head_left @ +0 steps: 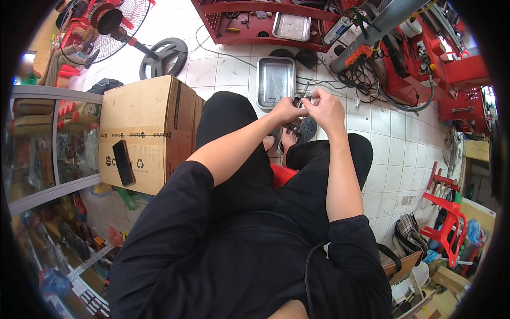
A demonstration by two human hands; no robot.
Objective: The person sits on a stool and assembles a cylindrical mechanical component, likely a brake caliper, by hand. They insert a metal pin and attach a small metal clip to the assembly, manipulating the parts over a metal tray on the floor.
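Observation:
My left hand [288, 110] and my right hand [325, 110] meet in front of my knees, above my feet. Between their closed fingers is a small dark metal part [302, 99], with a thin rod [306, 86] rising from it. The fingers cover much of the part, so its exact kind cannot be made out. Just beyond my left hand, a rectangular metal tray [276, 80] lies on the tiled floor. A small dark piece seems to lie in its near end.
On my left stands a cardboard box [135, 106] with a phone [124, 163] on top, beside a glass cabinet [56, 141]. A fan [111, 24] is at far left. Ahead is a red tool cart [249, 37]; red machinery [409, 69] and cables fill the far right.

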